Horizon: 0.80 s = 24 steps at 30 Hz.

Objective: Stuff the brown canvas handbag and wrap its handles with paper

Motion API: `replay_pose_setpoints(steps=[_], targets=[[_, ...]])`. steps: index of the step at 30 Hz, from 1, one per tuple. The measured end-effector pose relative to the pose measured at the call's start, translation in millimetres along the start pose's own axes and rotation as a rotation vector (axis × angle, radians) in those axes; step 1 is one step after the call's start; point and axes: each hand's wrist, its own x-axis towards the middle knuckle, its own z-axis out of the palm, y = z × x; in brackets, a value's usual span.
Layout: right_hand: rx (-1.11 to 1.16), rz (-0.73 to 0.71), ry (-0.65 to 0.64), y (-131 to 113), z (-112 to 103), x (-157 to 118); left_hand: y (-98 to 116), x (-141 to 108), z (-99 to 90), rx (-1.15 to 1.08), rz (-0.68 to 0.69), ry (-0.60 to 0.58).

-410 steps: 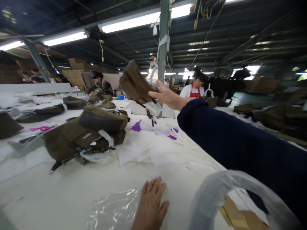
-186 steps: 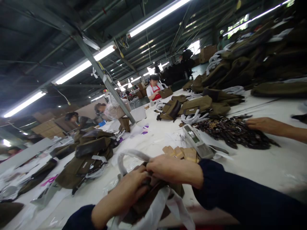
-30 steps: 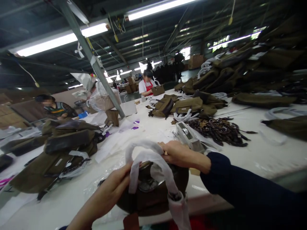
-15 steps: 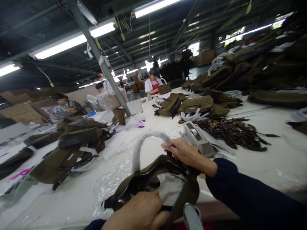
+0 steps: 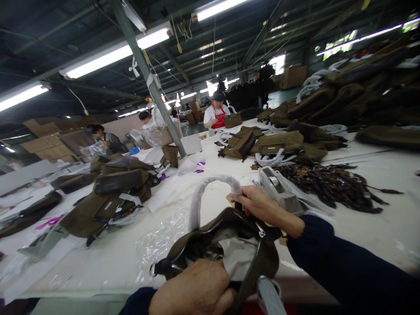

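The brown-green cloth bag [image 5: 268, 262], at six o'clock, now gapes wide, so its inside seems easier to reach. The left hand [image 5: 197, 284] has moved into its mouth, fingers hidden; I can't tell its grip. At the bag's one o'clock, the right hand [image 5: 257, 203] pinches the white-wrapped curved handle [image 5: 195, 210].

In the upper left, a lamp [image 5: 100, 61] is glowing behind a slanting pillar [image 5: 149, 81], while cartons [image 5: 54, 146] are standing below it near the left edge. At upper centre, a person in a red apron [image 5: 219, 120] is holding a brown bag [image 5: 232, 120], and purple scraps [image 5: 200, 166] are lying nearer the middle. A bag stack [image 5: 120, 180] is filling the centre left, a tape dispenser [image 5: 280, 192] is resting right of centre beside dark straps [image 5: 334, 186], and a bag heap [image 5: 354, 94] is occupying the upper right.
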Motion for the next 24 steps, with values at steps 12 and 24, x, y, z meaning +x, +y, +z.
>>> replay_pose_setpoints(steps=[12,24], targets=[[-0.181,-0.276,0.049,-5,-13,-13,-9,-14,5.3,-0.121,-0.265,0.429],[-0.080,-0.481,0.400,-27,7,-74,-26,-19,4.2,-0.109,-0.261,0.255]])
